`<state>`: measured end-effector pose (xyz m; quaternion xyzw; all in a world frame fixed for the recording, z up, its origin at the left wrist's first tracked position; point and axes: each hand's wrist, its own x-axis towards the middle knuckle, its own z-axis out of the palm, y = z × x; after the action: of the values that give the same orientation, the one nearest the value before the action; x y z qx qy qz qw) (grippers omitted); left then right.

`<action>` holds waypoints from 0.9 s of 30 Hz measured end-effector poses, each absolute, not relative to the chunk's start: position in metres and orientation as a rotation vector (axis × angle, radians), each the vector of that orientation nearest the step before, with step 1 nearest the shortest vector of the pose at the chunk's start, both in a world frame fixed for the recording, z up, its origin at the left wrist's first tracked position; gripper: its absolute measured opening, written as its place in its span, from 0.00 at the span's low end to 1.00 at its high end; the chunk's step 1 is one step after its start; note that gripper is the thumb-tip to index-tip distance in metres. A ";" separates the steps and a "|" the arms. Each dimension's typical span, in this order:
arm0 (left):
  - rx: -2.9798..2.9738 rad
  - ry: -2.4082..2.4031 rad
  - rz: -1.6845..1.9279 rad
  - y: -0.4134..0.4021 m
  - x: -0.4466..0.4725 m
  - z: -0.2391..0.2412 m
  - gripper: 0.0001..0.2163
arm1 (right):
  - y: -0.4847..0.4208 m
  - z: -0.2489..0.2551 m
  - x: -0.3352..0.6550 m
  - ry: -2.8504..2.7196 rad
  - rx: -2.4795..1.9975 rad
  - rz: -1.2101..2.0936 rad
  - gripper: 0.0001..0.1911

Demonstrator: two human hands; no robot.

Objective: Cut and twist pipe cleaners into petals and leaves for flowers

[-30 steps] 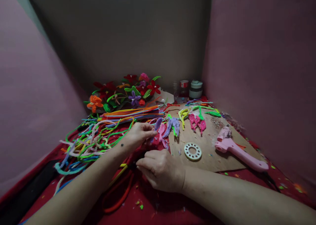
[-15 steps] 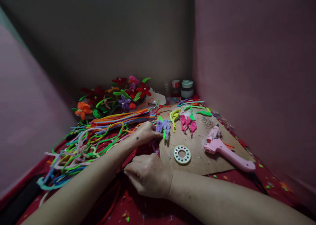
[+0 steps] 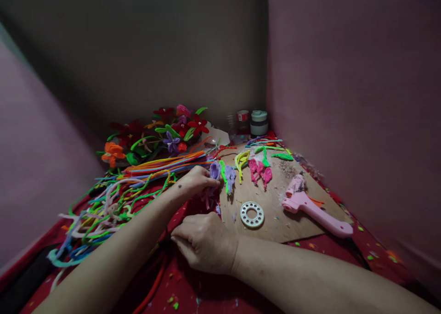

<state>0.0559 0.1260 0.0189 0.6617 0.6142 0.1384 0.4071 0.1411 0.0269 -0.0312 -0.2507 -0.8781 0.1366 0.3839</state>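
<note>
My left hand (image 3: 202, 178) is pinched shut at the left edge of the board, on a looped purple pipe-cleaner petal (image 3: 215, 169) that stands up above its fingertips. Just right of it lie a bright green pipe-cleaner piece (image 3: 223, 176) and another purple petal (image 3: 230, 180). Nearer to me, over the red cloth, my right hand (image 3: 208, 243) is closed with thumb and fingers pressed together. What it pinches, if anything, is too dark to make out. A white ring with holes (image 3: 252, 215) lies on the board to its right.
On the wooden board (image 3: 275, 227) are pink petals (image 3: 260, 172), a yellow piece (image 3: 241, 163) and a pink glue gun (image 3: 319, 213). Tangled pipe cleaners (image 3: 103, 217) spread at left, below a straight bundle (image 3: 168, 162). Pipe-cleaner flowers (image 3: 172, 142) and a lidded jar (image 3: 259, 122) stand behind.
My left hand has drawn a purple petal leftward, apart from the other purple and green pieces. My right hand stays closed in nearly the same spot. The view has shifted slightly.
</note>
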 end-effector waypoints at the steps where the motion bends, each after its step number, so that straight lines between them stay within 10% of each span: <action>1: 1.668 1.542 0.351 0.127 0.056 0.017 0.13 | 0.027 -0.032 0.141 -2.236 -0.638 0.352 0.09; 27: 2.050 1.587 0.600 0.133 0.074 0.013 0.16 | 0.027 -0.029 0.140 -2.247 -0.628 0.323 0.09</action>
<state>0.0738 0.1331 0.0129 0.7482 0.5793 0.2191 0.2380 0.1404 0.0272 -0.0293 -0.2461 -0.8813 0.1268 0.3831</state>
